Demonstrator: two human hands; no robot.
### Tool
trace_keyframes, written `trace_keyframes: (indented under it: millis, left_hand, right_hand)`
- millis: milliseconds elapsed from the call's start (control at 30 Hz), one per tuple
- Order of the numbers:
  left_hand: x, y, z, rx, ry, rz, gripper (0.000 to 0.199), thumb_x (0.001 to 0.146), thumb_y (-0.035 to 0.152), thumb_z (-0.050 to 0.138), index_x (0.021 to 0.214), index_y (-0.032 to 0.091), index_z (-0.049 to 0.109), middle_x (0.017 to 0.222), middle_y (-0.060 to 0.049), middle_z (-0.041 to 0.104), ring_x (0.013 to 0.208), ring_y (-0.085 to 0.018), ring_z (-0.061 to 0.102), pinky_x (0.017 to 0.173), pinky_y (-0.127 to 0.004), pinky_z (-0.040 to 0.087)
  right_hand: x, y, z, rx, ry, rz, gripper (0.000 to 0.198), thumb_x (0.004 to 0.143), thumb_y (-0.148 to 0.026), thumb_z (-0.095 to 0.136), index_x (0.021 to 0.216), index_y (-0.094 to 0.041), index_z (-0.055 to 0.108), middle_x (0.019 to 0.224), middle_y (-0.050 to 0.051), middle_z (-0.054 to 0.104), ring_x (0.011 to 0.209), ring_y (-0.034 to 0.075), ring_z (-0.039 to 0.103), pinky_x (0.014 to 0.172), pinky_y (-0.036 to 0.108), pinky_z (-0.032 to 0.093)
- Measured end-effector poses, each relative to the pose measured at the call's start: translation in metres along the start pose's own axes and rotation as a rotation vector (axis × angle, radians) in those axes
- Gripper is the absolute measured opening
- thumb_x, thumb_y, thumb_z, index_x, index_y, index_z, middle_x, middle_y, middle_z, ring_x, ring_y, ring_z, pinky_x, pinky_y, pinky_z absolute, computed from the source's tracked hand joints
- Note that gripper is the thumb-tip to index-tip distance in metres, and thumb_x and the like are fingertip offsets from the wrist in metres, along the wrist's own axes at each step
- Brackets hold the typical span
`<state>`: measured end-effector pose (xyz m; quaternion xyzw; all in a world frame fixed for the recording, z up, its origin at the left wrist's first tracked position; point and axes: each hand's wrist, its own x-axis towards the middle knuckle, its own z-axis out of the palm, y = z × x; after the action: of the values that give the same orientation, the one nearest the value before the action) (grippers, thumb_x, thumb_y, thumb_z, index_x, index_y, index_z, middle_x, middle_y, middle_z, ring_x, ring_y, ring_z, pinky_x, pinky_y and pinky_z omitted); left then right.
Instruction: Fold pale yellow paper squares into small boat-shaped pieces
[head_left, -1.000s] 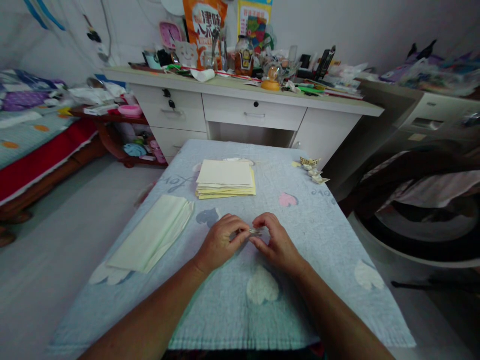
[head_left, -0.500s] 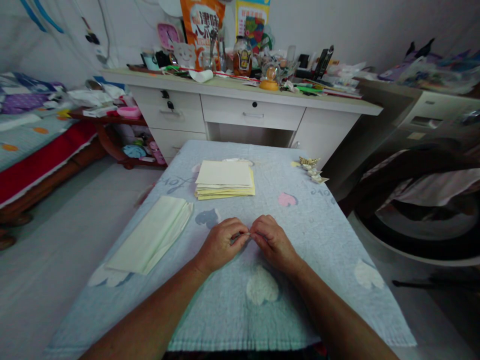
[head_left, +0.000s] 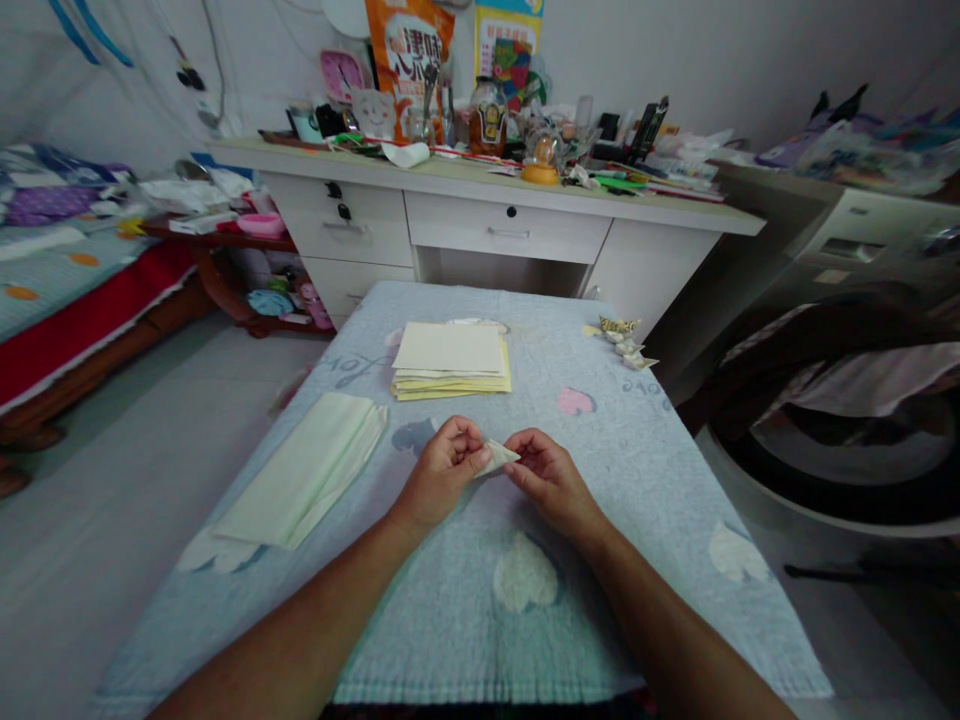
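A small folded piece of pale paper [head_left: 496, 458], pointed at its right end, is held between my hands above the cloth. My left hand [head_left: 452, 465] pinches its left side between thumb and fingers. At the pointed end, my right hand [head_left: 546, 478] has its curled fingers and thumb closed around the tip. Beyond my hands lies a stack of cream and yellow paper sheets [head_left: 450, 350]. Left of my hands is a folded bundle of pale green paper [head_left: 307, 470]. Several small folded paper pieces [head_left: 628, 345] sit in a row near the far right corner.
A blue cloth [head_left: 637, 600] with heart prints covers the table. Behind it stands a white desk [head_left: 510, 222] crowded with a jar [head_left: 487, 118], an orange bag [head_left: 409, 60] and other items. A washing machine [head_left: 847, 250] is at right, a bed [head_left: 67, 290] at left.
The folded paper has turned so its flat pointed face shows, where before only a thin edge was visible. My left fingers have risen slightly and my hands are a little farther apart.
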<state>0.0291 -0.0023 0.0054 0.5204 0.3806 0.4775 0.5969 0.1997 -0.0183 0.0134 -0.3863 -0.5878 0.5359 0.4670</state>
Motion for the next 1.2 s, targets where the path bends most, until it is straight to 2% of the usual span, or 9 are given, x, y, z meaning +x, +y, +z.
trace_keyframes:
  millis: [100,200,333,500,700,1000,1100,1200]
  left_hand:
    - [-0.002,0.000,0.000,0.215,-0.012,0.062,0.013,0.084,0.028,0.059,0.080,0.018,0.051,0.069,0.004,0.051,0.061,-0.008,0.049,0.057,-0.020,0.037]
    - [-0.006,0.004,0.003,0.461,-0.037,0.116,0.009,0.085,0.027,0.056,0.089,0.019,0.059,0.076,0.002,0.059,0.065,-0.011,0.051,0.059,-0.022,0.039]
    - [-0.010,0.009,0.007,0.634,-0.024,0.219,0.018,0.076,0.024,0.068,0.091,0.020,0.060,0.081,0.002,0.062,0.070,-0.012,0.054,0.066,-0.023,0.042]
    - [-0.011,0.007,0.008,0.588,-0.043,0.166,0.015,0.081,0.030,0.064,0.090,0.020,0.057,0.073,0.004,0.057,0.063,-0.010,0.053,0.059,-0.021,0.040]
    - [-0.011,0.009,0.006,0.478,-0.064,0.154,0.014,0.082,0.027,0.062,0.091,0.019,0.056,0.075,0.003,0.056,0.070,-0.011,0.056,0.065,-0.021,0.043]
    - [-0.012,0.014,0.008,0.640,0.010,0.212,0.011,0.081,0.020,0.060,0.092,0.020,0.058,0.075,0.004,0.059,0.067,-0.010,0.056,0.064,-0.020,0.043]
    - [-0.012,0.012,0.006,0.697,0.040,0.236,0.013,0.080,0.018,0.061,0.093,0.021,0.058,0.077,0.003,0.060,0.068,-0.010,0.056,0.066,-0.021,0.043]
    - [-0.012,0.010,0.004,0.731,0.059,0.256,0.014,0.080,0.018,0.061,0.093,0.021,0.058,0.079,0.003,0.061,0.069,-0.011,0.056,0.067,-0.022,0.043]
  right_hand:
    - [0.002,-0.002,0.001,0.038,0.049,0.019,0.023,0.078,-0.037,0.068,0.086,-0.020,0.055,0.076,-0.001,0.055,0.068,0.012,0.052,0.064,0.025,0.042]
    - [0.002,-0.001,0.000,0.047,0.075,0.040,0.025,0.077,-0.038,0.069,0.086,-0.021,0.054,0.073,-0.002,0.055,0.064,0.012,0.052,0.062,0.025,0.042]
    - [0.002,0.001,-0.001,0.066,0.097,0.042,0.026,0.077,-0.039,0.069,0.089,-0.021,0.054,0.071,-0.002,0.055,0.063,0.012,0.052,0.060,0.025,0.042]
    - [0.002,-0.003,0.002,0.081,0.099,0.026,0.027,0.075,-0.038,0.071,0.087,-0.021,0.055,0.072,-0.002,0.054,0.064,0.011,0.051,0.061,0.023,0.042]
    - [0.000,-0.003,0.001,0.055,0.096,-0.013,0.021,0.077,-0.031,0.070,0.089,-0.021,0.056,0.073,-0.003,0.054,0.066,0.010,0.051,0.063,0.022,0.041]
    - [-0.004,-0.004,-0.001,-0.059,0.151,-0.017,0.018,0.084,-0.035,0.062,0.088,-0.019,0.055,0.074,-0.001,0.055,0.066,0.012,0.052,0.063,0.024,0.041]
    - [-0.004,-0.004,-0.001,-0.099,0.220,0.006,0.021,0.082,-0.036,0.064,0.089,-0.019,0.053,0.074,-0.002,0.054,0.064,0.011,0.050,0.059,0.023,0.039]
    - [-0.004,-0.004,-0.002,-0.148,0.210,0.065,0.024,0.082,-0.040,0.062,0.081,-0.019,0.052,0.065,-0.003,0.050,0.056,0.010,0.045,0.052,0.022,0.034]
